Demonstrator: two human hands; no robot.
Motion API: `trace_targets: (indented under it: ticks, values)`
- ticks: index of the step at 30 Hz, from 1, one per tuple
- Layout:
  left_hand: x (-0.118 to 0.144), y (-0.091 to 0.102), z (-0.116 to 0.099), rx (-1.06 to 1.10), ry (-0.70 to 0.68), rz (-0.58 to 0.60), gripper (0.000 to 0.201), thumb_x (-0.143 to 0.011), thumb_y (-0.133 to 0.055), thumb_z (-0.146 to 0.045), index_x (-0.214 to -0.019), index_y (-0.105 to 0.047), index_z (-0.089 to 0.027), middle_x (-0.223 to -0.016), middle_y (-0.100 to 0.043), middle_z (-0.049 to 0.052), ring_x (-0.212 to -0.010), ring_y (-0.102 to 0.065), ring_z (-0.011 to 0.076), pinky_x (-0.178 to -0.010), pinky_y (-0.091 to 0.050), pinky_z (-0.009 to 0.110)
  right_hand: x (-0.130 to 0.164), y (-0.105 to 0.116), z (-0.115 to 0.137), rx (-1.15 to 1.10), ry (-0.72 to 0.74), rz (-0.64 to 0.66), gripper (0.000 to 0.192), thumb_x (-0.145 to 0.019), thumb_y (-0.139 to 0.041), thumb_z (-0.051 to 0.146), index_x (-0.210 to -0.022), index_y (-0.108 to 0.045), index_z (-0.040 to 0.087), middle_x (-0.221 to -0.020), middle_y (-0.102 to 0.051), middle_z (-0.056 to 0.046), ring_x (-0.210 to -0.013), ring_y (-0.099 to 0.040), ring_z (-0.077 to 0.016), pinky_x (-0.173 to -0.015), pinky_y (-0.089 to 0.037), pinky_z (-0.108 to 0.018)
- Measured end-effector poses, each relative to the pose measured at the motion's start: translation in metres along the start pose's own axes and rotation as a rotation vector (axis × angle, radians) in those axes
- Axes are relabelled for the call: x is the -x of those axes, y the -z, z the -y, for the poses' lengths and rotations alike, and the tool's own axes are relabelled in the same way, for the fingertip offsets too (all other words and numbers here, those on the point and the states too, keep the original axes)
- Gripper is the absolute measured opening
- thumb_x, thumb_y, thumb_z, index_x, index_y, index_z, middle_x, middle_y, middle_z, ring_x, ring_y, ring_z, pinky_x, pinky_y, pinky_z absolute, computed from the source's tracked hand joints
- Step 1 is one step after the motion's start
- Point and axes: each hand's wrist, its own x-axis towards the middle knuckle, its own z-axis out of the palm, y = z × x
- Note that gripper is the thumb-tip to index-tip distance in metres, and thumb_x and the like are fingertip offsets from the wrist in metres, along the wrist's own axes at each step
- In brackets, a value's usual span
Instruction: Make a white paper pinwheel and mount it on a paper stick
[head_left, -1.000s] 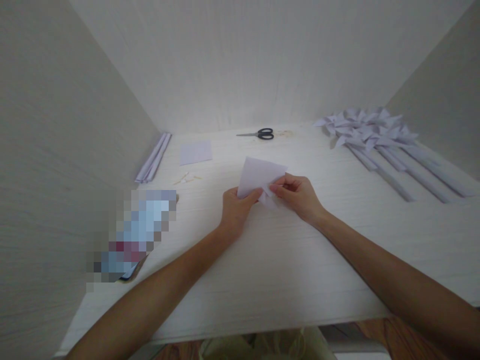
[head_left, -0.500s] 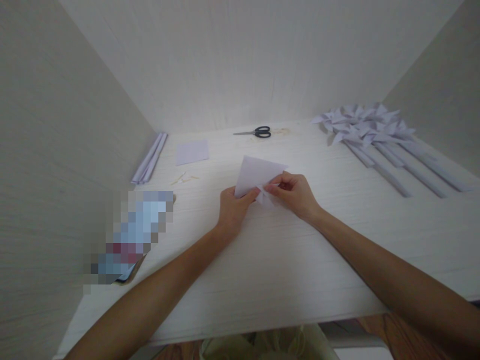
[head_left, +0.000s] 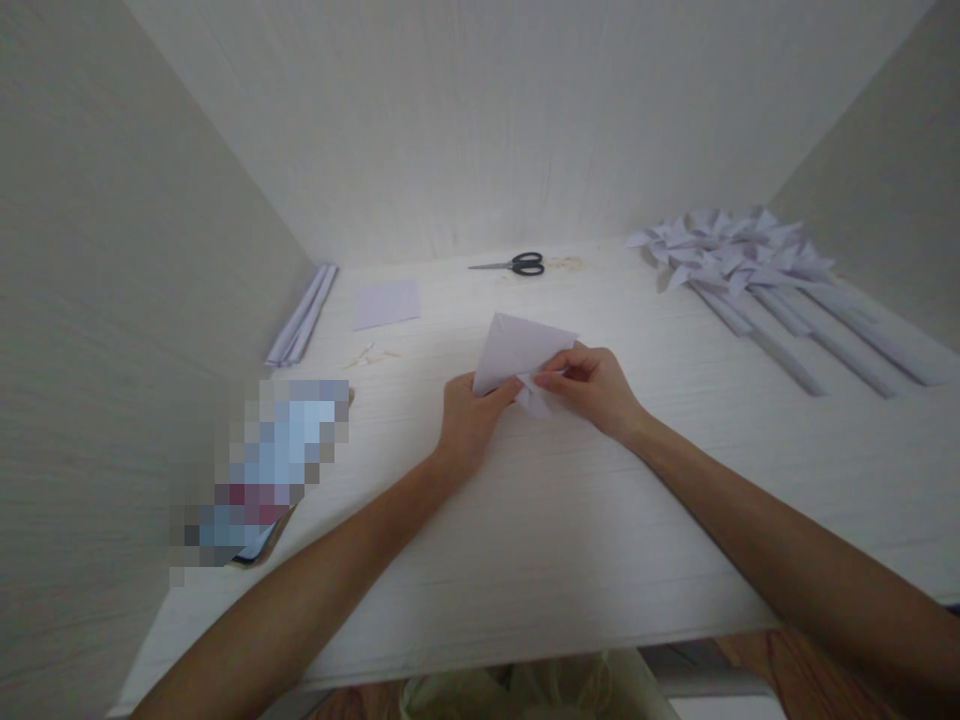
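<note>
We hold a folded sheet of pale paper [head_left: 517,350] between both hands, just above the middle of the white surface [head_left: 570,520]. Our left hand [head_left: 469,420] is closed on the sheet's near left corner, thumb on top and fingers curled beneath. Our right hand [head_left: 592,385] pinches the near right part, its fingertips [head_left: 546,380] drawn together on a small flap that pokes down below the main fold. Both hands are shut on the paper, and neither is nearer than the other: they meet at its near edge, almost touching one another.

From the hands the paper rises and leans away from us, a triangle-like shape whose broad fold runs from the left hand up and to the right, with its far corner pointing toward the back wall. The long edge lies roughly across our view, tilted, so the free part of the sheet is beyond the fingers, not under them. Whether the lower flap touches the surface we cannot tell.

Well apart from the hands, black-handled scissors [head_left: 517,264] lie near the back wall, straight beyond the paper. A flat square of paper [head_left: 386,303] and a bundle of rolled paper sticks [head_left: 302,315] lie to the far left. To the far right a heap of finished paper pinwheels [head_left: 739,255] rests with the sticks pointing toward us.
</note>
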Motion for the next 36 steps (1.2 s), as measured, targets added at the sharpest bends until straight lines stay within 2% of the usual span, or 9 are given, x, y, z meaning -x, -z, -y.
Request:
trace_targets:
  ticks: [7, 19, 36]
  values:
    - [0.0004, -0.0001, 0.0019, -0.003, -0.013, 0.020, 0.027, -0.056, -0.064, -0.034, -0.067, -0.063, -0.010, -0.056, -0.056, 0.001, -0.051, -0.049, 0.0104, -0.049, -0.040, 0.022, 0.0007, -0.0012, 0.0017, 0.112, 0.027, 0.017, 0.019, -0.059, -0.066, 0.032, -0.057, -0.061, 0.014, -0.061, -0.051, 0.000, -0.052, -0.045, -0.0086, -0.044, -0.032, -0.022]
    - [0.0004, -0.0007, -0.0003, -0.023, 0.014, -0.014, 0.026, -0.054, -0.065, -0.034, -0.063, -0.062, -0.010, -0.055, -0.056, 0.000, -0.050, -0.047, 0.0098, -0.047, -0.038, 0.022, 0.0009, -0.0027, 0.0030, 0.107, 0.020, -0.029, 0.020, -0.060, -0.065, 0.032, -0.055, -0.058, 0.014, -0.060, -0.050, 0.001, -0.049, -0.042, -0.0071, -0.042, -0.031, -0.022]
    - [0.0004, -0.0017, 0.0008, 0.032, 0.015, -0.012, 0.027, -0.055, -0.066, -0.033, -0.069, -0.063, -0.010, -0.060, -0.059, 0.002, -0.054, -0.052, 0.0116, -0.052, -0.043, 0.024, 0.0008, -0.0031, -0.0004, 0.104, 0.005, -0.058, 0.021, -0.061, -0.064, 0.033, -0.056, -0.057, 0.014, -0.060, -0.050, 0.001, -0.047, -0.040, -0.0066, -0.042, -0.030, -0.022]
